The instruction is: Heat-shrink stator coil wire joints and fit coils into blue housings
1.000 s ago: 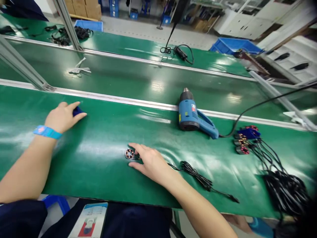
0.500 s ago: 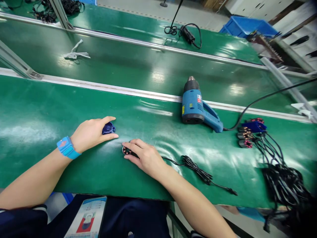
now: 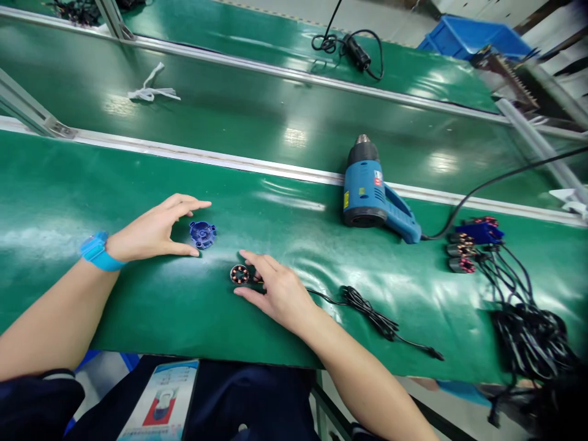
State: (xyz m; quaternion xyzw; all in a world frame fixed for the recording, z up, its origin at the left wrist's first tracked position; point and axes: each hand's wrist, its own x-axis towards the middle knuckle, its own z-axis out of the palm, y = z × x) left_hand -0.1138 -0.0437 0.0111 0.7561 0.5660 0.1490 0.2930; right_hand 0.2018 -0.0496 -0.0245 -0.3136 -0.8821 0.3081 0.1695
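A round dark blue plastic part lies on the green bench mat. My left hand is just left of it, thumb and fingers spread, holding nothing. A small round motor stator with copper windings sits to the right and slightly nearer. Around it my right hand is open, thumb and fingers apart on either side. A black cable runs out from under my right hand to a coiled bundle and ends in a small connector.
A blue heat gun rests against the white rail, its cord running right. Several stators with black cables lie at the right. White ties and a black plug are farther back. A blue crate stands at the back right.
My left hand has drawn back left, off the blue part. My right hand has opened around the stator and uncovered more of it. The view has shifted slightly.
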